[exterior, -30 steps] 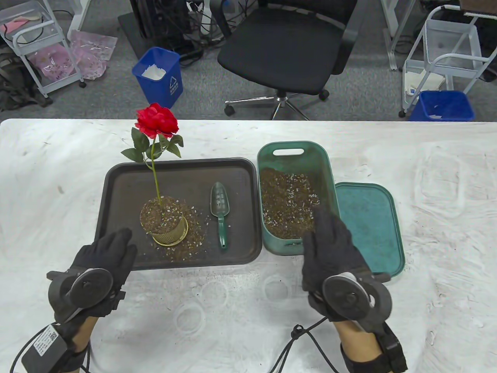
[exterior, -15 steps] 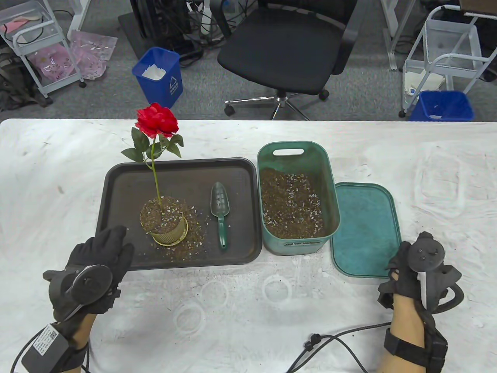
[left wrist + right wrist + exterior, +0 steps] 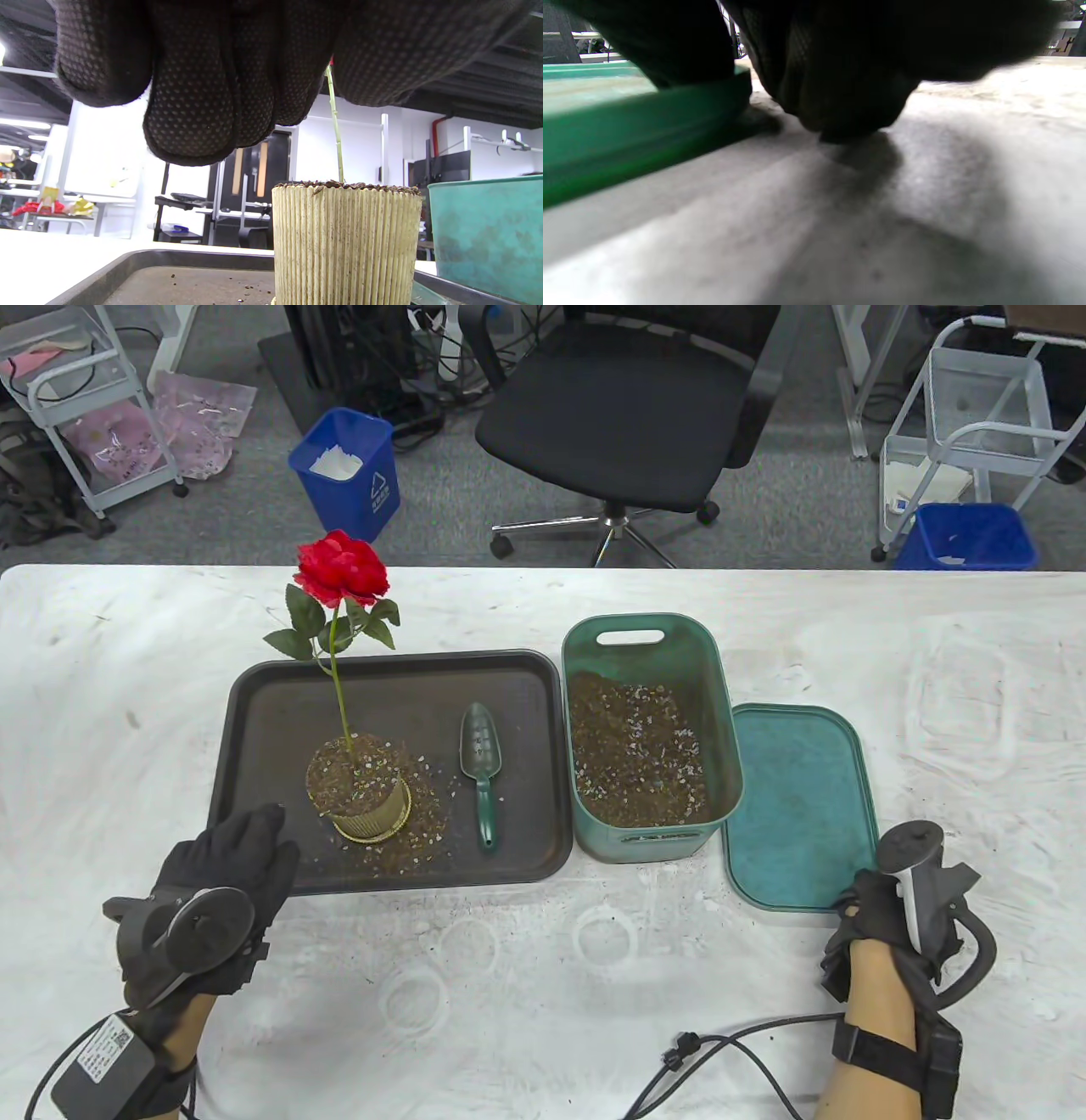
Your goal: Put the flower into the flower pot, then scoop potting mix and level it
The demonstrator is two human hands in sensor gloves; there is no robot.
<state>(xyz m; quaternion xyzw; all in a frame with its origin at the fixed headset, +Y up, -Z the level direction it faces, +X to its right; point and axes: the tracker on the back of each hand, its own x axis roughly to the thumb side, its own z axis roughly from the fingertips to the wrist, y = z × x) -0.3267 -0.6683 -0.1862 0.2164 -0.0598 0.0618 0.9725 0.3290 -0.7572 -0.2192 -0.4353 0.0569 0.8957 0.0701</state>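
Observation:
A red flower point(image 3: 344, 568) stands upright in the ribbed beige pot point(image 3: 369, 812), its stem point(image 3: 335, 127) rising from potting mix heaped to the rim. The pot point(image 3: 345, 245) sits on a dark tray point(image 3: 407, 695), with mix spilled around it. A green scoop point(image 3: 482, 768) lies on the tray to the pot's right. My left hand point(image 3: 250, 840) hovers with straight fingers point(image 3: 191, 106) over the tray's near left corner and holds nothing. My right hand point(image 3: 865, 899) is at the near right corner of the green lid point(image 3: 797, 797), thumb on its edge and fingers point(image 3: 840, 84) curled down to the table.
A green box point(image 3: 653, 840) half full of potting mix stands between the tray and the lid point(image 3: 628, 123), and its wall point(image 3: 488, 237) shows right of the pot. A black cable point(image 3: 730, 1048) trails on the white table cover. A chair and blue bins stand beyond the far edge.
My right hand left the near end of the green box, swung right and dropped to the lid's near right corner, turning on its side. The left hand barely shifted.

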